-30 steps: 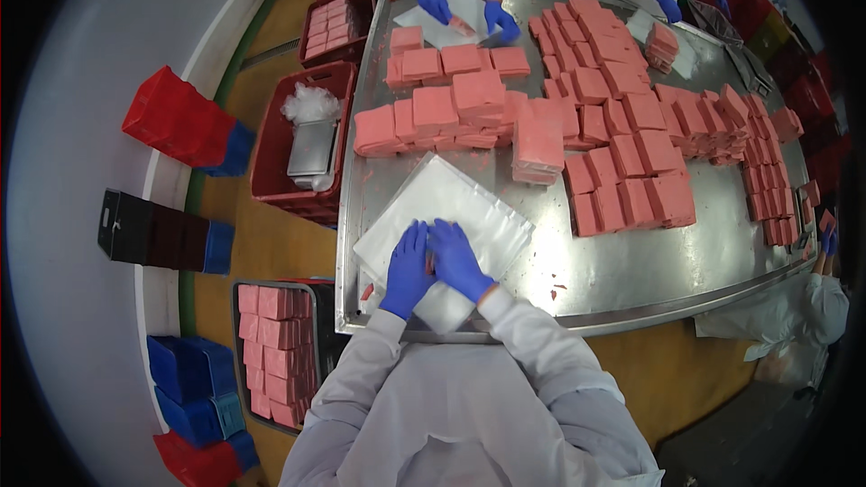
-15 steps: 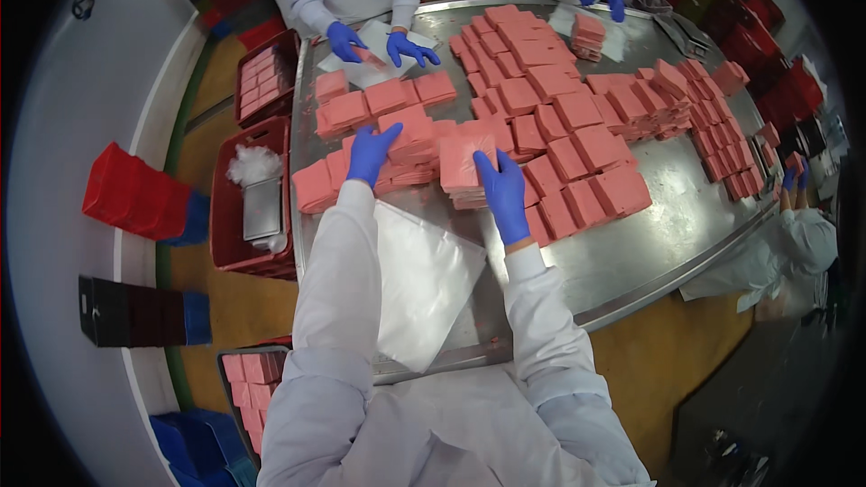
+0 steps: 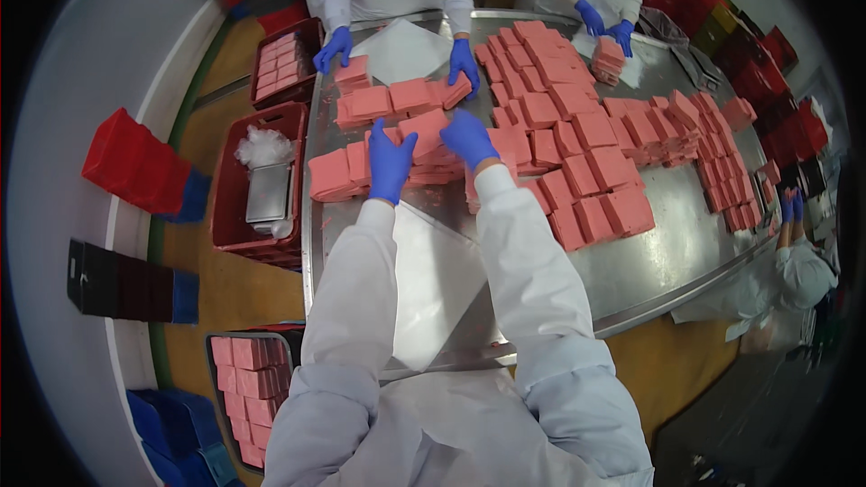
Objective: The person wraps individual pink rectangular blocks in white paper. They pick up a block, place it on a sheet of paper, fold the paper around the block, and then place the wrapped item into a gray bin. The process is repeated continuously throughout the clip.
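Note:
Both my hands wear blue gloves and reach across a round steel table [image 3: 649,293]. My left hand [image 3: 391,160] and my right hand [image 3: 469,137] press from either side on a stack of pink rectangular slabs [image 3: 426,131], fingers curled over its top. More pink slabs [image 3: 577,140] cover the table in rows and piles to the right and beyond. A white plastic sheet [image 3: 433,284] lies flat on the table between my forearms.
Across the table a person's gloved hands [image 3: 463,63] touch slabs beside another white sheet [image 3: 403,47]; a second person [image 3: 606,29] holds a slab pile. Left stand a red crate [image 3: 225,207] with a metal tray, and crates of slabs [image 3: 242,379]. Red bins [image 3: 131,162] sit on the floor.
My hands left the white sheet near the table's edge, reached forward to the slab piles, and have now drawn closer together around one stack.

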{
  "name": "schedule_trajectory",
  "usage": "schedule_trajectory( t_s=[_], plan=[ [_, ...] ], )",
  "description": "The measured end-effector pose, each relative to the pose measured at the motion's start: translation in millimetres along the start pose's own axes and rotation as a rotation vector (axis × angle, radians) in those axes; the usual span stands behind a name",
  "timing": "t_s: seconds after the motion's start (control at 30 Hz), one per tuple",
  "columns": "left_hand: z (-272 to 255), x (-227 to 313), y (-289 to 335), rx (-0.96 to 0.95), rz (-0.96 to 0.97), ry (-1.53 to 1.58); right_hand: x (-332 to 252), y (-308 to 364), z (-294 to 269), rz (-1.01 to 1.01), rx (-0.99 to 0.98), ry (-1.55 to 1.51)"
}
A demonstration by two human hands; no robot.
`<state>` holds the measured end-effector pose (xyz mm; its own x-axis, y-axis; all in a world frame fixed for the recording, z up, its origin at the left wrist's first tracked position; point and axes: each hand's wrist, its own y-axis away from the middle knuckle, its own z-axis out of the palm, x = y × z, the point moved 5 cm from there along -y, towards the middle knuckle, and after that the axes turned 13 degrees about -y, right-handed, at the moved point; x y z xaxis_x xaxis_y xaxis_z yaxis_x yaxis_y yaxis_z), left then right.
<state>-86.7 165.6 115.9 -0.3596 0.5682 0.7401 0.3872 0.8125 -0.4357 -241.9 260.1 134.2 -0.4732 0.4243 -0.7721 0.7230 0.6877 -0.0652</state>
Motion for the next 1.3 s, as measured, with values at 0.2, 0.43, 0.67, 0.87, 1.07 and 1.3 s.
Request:
schedule_trajectory(
  t_s=[0.2,0.43,0.67,0.87,1.07,1.3],
  plan=[
    [-65.5,-14.1,60.3,-0.210,0.007,-0.046,9.7,-17.7,11.8,0.248,-0.072,-0.269],
    [-100.6,-46.3,122.8,-0.355,-0.380,0.453,-43.4,20.8,20.2,-0.145,-0.012,-0.417],
    [-113.9,-47.4,211.8,-0.275,-0.644,0.712,7.1,249.3,121.4,0.198,-0.184,-0.889],
    [-149.7,-28.7,308.0,-0.828,-0.036,-0.070,-101.5,256.5,28.5,0.129,-0.189,-1.375],
    [-151.2,-20.6,320.6,-0.842,0.456,-0.339,22.4,275.6,105.4,0.098,-0.388,-0.673],
    [-151.9,-42.4,265.0,-0.512,-0.240,0.217,14.2,361.5,86.0,-0.348,-0.555,0.024]
  ],
)
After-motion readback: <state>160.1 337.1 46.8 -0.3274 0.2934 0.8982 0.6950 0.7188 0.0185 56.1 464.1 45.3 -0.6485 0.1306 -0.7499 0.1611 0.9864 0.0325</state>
